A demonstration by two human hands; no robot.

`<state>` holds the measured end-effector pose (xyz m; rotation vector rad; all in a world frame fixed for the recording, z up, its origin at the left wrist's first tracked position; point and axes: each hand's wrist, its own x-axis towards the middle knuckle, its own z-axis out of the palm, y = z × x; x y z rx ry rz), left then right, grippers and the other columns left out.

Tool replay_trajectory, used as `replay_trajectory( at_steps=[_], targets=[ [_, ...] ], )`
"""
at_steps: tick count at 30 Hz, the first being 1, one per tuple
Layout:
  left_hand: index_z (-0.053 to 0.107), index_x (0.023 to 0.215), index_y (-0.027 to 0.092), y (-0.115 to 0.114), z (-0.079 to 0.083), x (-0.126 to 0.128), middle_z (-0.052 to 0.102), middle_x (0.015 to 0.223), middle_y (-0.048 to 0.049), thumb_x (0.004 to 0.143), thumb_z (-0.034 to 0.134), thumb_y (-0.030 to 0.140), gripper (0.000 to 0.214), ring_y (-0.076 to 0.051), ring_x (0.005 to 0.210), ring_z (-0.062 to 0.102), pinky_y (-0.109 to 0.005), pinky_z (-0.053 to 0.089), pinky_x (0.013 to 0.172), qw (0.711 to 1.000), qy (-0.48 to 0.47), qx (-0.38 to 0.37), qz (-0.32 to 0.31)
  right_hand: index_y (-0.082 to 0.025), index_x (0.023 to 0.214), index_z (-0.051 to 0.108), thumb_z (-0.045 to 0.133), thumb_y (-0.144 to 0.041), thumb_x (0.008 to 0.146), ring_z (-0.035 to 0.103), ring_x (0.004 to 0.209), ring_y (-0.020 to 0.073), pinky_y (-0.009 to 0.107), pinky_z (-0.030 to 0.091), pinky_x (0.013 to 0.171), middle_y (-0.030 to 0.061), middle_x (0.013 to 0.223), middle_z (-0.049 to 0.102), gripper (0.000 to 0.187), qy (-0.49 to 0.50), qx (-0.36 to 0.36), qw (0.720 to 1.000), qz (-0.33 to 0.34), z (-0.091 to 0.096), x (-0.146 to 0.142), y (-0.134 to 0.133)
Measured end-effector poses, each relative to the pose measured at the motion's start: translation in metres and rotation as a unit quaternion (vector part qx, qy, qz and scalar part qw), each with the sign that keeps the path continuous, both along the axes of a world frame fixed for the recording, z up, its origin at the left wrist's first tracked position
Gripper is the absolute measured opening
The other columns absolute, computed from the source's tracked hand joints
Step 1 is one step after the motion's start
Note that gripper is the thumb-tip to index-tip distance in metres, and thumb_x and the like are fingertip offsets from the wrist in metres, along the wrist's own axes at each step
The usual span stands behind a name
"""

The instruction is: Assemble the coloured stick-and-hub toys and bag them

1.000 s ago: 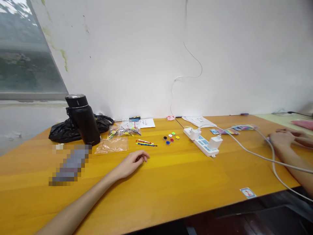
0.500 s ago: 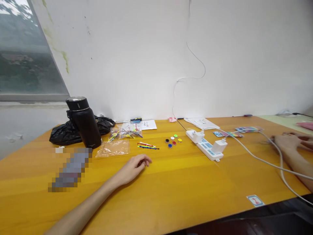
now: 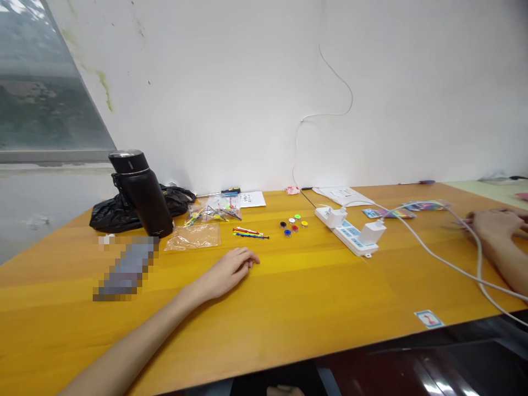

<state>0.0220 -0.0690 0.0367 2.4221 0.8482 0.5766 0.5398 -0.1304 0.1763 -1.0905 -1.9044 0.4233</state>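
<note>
- The left forearm slants from the lower left corner toward the middle of the yellow-brown wooden table (image 3: pixel 313 302), and the left hand (image 3: pixel 231 270) lies at its end, low over the wood, back upward.
- Its fingers point right and curl loosely, thumb tucked on the near side; the hand is half closed, and no object shows in its grasp.
- A sliver of skin at the bottom edge, below the table, seems to be the right hand (image 3: pixel 284 391); how far it is open, or whether it has hold of anything, I cannot tell.
- Just beyond the left fingers, apart from them, lies a small bundle of slim plastic sticks in white, red, yellow-green and blue (image 3: pixel 251 236).
- The sticks lie flat and nearly parallel, their long axis running left to right and dipping slightly toward the right; the blue one's dark tip points right.
- To their right sits a loose cluster of six small round pieces in black, white, green, yellow, red and blue (image 3: pixel 294 227).
- To their left, a flat clear plastic bag (image 3: pixel 193 237) lies near the tall black bottle (image 3: pixel 144 198).
- Right of the round pieces, a white power strip (image 3: pixel 348 238) runs diagonally, its near end toward the right.
</note>
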Motion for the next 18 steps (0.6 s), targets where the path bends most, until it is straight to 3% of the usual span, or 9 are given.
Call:
replay_trajectory(
  at_steps=[4, 7, 10, 12, 13, 15, 16, 18],
  targets=[
    [0.060, 0.113, 0.022, -0.001, -0.001, 0.001, 0.060, 0.102, -0.0048, 0.101, 0.037, 0.018, 0.026, -0.021, 0.097, 0.055, -0.036, 0.046, 0.092, 1.000, 0.020, 0.017, -0.005, -0.030, 0.034, 0.063, 0.036, -0.066, 0.092, 0.067, 0.075, 0.0239, 0.033, 0.011, 0.049, 0.0053, 0.046, 0.062, 0.074, 0.032, 0.025, 0.999, -0.011, 0.000, 0.001, 0.001],
    [0.060, 0.114, 0.022, -0.003, 0.000, 0.001, 0.060, 0.104, -0.0055, 0.102, 0.037, 0.019, 0.026, -0.022, 0.098, 0.055, -0.037, 0.046, 0.093, 0.999, 0.032, 0.027, -0.005, -0.031, 0.040, 0.070, 0.036, -0.068, 0.092, 0.065, 0.076, 0.0250, 0.036, 0.018, 0.048, 0.0090, 0.053, 0.068, 0.072, 0.043, 0.034, 0.998, 0.002, 0.002, 0.005, 0.003],
    [0.059, 0.114, 0.022, -0.005, 0.000, 0.002, 0.061, 0.108, -0.0068, 0.103, 0.036, 0.021, 0.026, -0.023, 0.102, 0.055, -0.038, 0.046, 0.095, 0.999, 0.036, 0.039, -0.008, -0.032, 0.038, 0.067, 0.033, -0.069, 0.093, 0.063, 0.071, 0.0232, 0.036, 0.019, 0.047, 0.0087, 0.052, 0.068, 0.075, 0.030, 0.031, 0.999, 0.012, -0.001, 0.017, 0.005],
    [0.059, 0.114, 0.022, -0.006, 0.001, 0.002, 0.060, 0.110, -0.0072, 0.103, 0.036, 0.021, 0.026, -0.023, 0.102, 0.055, -0.038, 0.046, 0.095, 0.998, 0.041, 0.044, -0.009, -0.031, 0.037, 0.066, 0.035, -0.068, 0.094, 0.060, 0.063, 0.0208, 0.034, 0.016, 0.046, 0.0095, 0.044, 0.061, 0.074, 0.005, 0.054, 0.999, 0.003, -0.008, 0.040, 0.009],
    [0.059, 0.114, 0.022, -0.007, 0.001, 0.002, 0.060, 0.109, -0.0073, 0.103, 0.036, 0.021, 0.025, -0.023, 0.102, 0.055, -0.038, 0.046, 0.094, 0.998, 0.044, 0.046, -0.009, -0.034, 0.045, 0.071, 0.036, -0.069, 0.091, 0.053, 0.057, 0.0165, 0.034, 0.022, 0.045, 0.0089, 0.043, 0.058, 0.067, -0.029, 0.073, 0.997, -0.004, -0.013, 0.055, 0.012],
    [0.058, 0.113, 0.021, -0.006, 0.002, 0.003, 0.060, 0.109, -0.0075, 0.102, 0.036, 0.020, 0.025, -0.023, 0.102, 0.055, -0.039, 0.046, 0.094, 0.997, 0.051, 0.050, -0.010, -0.039, 0.044, 0.069, 0.059, -0.068, 0.087, 0.046, 0.042, 0.0133, 0.025, 0.007, 0.046, 0.0030, 0.024, 0.024, 0.053, -0.060, 0.176, 0.982, -0.035, -0.025, 0.091, 0.018],
    [0.058, 0.113, 0.021, -0.006, 0.002, 0.003, 0.060, 0.109, -0.0075, 0.102, 0.036, 0.020, 0.025, -0.023, 0.101, 0.055, -0.039, 0.047, 0.094, 0.997, 0.054, 0.052, -0.011, -0.041, 0.045, 0.069, 0.061, -0.069, 0.086, 0.040, 0.036, 0.0119, 0.024, 0.001, 0.048, 0.0030, 0.022, 0.012, 0.050, -0.074, 0.224, 0.969, -0.067, -0.032, 0.109, 0.021],
    [0.058, 0.113, 0.022, -0.006, 0.002, 0.003, 0.060, 0.108, -0.0075, 0.102, 0.036, 0.019, 0.025, -0.023, 0.101, 0.055, -0.038, 0.047, 0.093, 0.997, 0.055, 0.056, -0.013, -0.049, 0.055, 0.073, 0.057, -0.070, 0.089, 0.037, 0.032, 0.0110, 0.024, -0.005, 0.051, 0.0033, 0.023, 0.014, 0.043, -0.110, 0.276, 0.948, -0.116, -0.045, 0.139, 0.028]
  ],
)
